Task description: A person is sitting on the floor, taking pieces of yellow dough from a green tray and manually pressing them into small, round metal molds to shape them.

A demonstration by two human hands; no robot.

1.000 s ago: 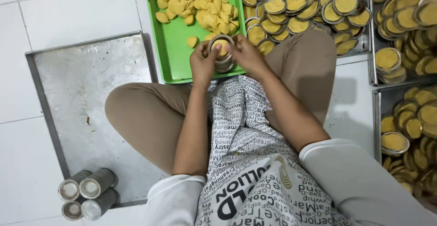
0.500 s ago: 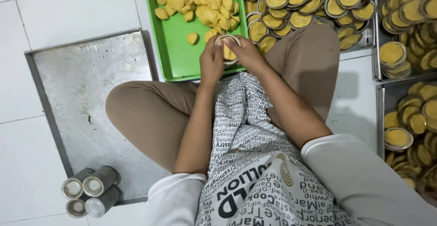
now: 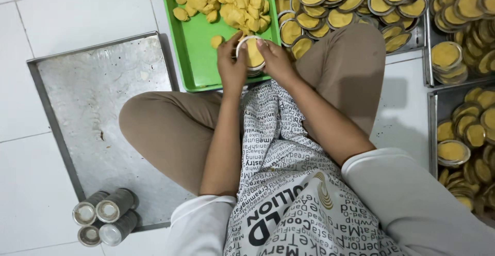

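Observation:
Both hands hold a small round metal tart mould (image 3: 251, 56) with yellow dough in it, over the near edge of a green tray (image 3: 198, 54). My left hand (image 3: 231, 65) grips the mould's left side. Fingers of my right hand (image 3: 274, 60) press on its right rim. Beneath it, more moulds seem stacked in my hands. A heap of yellow dough pieces (image 3: 224, 0) lies at the tray's far end, and one loose piece (image 3: 217, 41) sits just beyond my left hand.
A bare metal baking sheet (image 3: 90, 101) lies on the white tile floor at left, with stacks of empty moulds (image 3: 103, 217) at its near corner. Trays of dough-filled moulds (image 3: 350, 3) sit ahead and along the right (image 3: 464, 132). My crossed legs fill the middle.
The view has shifted slightly. My hands stay at the tray's near edge, still working the dough in the top mould; my fingers have turned a little around its rim.

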